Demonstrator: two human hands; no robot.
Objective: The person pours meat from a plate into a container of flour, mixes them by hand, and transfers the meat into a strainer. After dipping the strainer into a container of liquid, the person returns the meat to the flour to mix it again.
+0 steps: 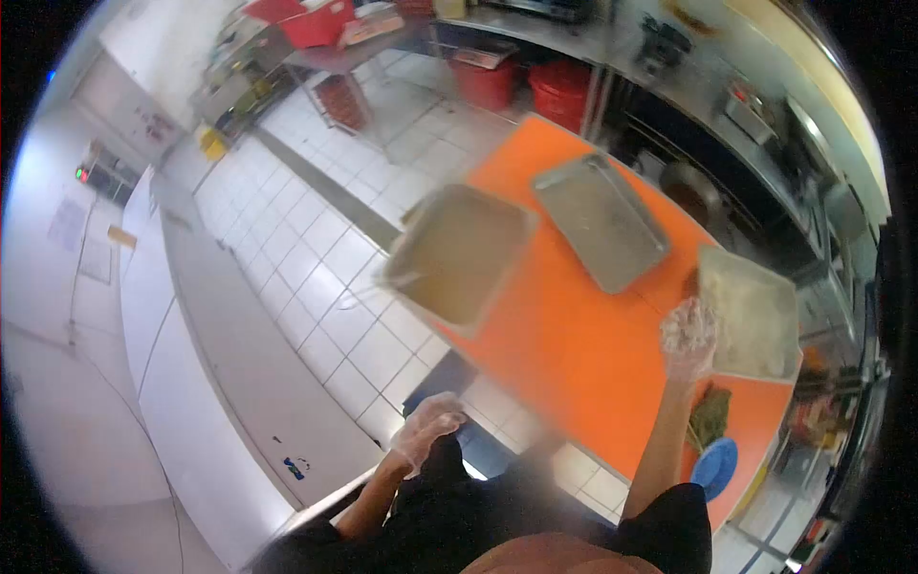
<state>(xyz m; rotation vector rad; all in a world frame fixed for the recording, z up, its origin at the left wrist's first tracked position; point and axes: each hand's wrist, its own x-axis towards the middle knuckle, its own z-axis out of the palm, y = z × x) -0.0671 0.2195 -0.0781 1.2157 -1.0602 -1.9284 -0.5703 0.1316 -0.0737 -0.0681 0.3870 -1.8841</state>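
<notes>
My right hand (688, 337), in a clear plastic glove, is at the left rim of a pale, shallow tray (751, 316) on the orange table. Its fingers are curled, and whatever they hold is hidden. In a similar clear glove, my left hand (432, 429) hangs low beside my dark clothing, away from the table, its fingers loosely extended with nothing in them. Below the right hand, beside my forearm, lie green leaves (710, 416) and a blue bowl (714, 469).
On the orange table (593, 354) stand a grey metal tray (602, 220) and, at its left edge, a blurred tub (464, 253) with yellowish contents. A long white counter (239, 344) runs along the left. Red bins (559, 91) stand under steel shelving at the back.
</notes>
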